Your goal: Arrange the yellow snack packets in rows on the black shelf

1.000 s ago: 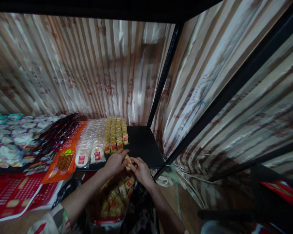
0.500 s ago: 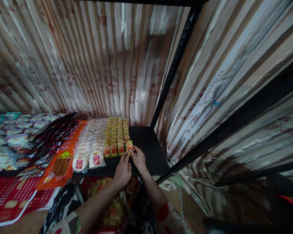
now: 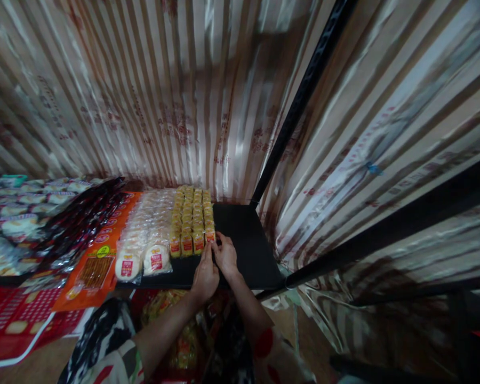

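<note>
At the front end of the rightmost row stands a small yellow-wrapped snack pack (image 3: 210, 235) with a red and white label. My left hand (image 3: 206, 277) has its fingertips closed at the pack's lower front edge. At its right side is my right hand (image 3: 225, 255), thumb and fingers closed on it. Several rows of the same yellow packs (image 3: 186, 242) stand close together to the left. The fingertips partly cover the lower part of the pack.
Round white packaged cakes (image 3: 157, 260), an orange snack bag (image 3: 94, 272) and dark shiny packets (image 3: 78, 224) line the black shelf (image 3: 248, 250). Below are a red basket (image 3: 8, 314) and a container of yellow packs (image 3: 184, 346). A black post (image 3: 300, 114) rises at the back right corner.
Both hands have pushed the yellow snack pack back, from in front of the rows into line at the rightmost row's front. The view has shifted slightly.
</note>
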A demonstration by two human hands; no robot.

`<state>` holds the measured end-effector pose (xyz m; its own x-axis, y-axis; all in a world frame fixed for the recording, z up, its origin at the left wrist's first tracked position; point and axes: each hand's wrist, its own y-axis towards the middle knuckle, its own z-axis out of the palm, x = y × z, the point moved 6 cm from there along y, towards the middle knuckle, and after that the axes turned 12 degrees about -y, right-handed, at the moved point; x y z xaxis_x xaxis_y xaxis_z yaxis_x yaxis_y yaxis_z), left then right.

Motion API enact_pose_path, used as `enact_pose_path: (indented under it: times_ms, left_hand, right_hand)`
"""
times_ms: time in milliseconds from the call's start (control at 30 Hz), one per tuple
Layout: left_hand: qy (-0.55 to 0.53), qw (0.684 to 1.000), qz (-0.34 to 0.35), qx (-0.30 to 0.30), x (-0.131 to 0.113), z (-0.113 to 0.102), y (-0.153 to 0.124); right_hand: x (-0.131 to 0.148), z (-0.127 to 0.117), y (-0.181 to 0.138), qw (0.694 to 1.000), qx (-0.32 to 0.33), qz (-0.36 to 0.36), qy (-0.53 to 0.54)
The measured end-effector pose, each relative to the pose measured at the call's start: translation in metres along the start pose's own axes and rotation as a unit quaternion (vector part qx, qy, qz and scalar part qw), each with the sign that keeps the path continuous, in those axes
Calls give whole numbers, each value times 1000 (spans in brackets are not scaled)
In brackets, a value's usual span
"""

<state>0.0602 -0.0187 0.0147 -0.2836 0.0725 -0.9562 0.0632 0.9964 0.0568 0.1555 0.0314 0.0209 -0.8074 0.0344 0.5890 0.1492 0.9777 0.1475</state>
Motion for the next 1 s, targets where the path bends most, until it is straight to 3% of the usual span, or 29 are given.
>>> enact_pose_path:
  times_ms: [133, 633, 833, 1000]
  left_hand:
    - [-9, 1000, 20, 2, 2, 1, -1]
    - [11, 1000, 13, 16, -4, 3, -1]
    - [35, 998, 44, 0, -7, -4, -17]
    - [46, 994, 99, 22, -11, -15, -49]
  right_hand:
    - [2, -1, -1, 1000, -28, -4, -12]
    - [1, 7, -2, 1000, -3, 7, 8]
    - [2, -6, -10, 994, -85, 2, 71]
    - [12, -23, -46, 984, -147, -28, 98]
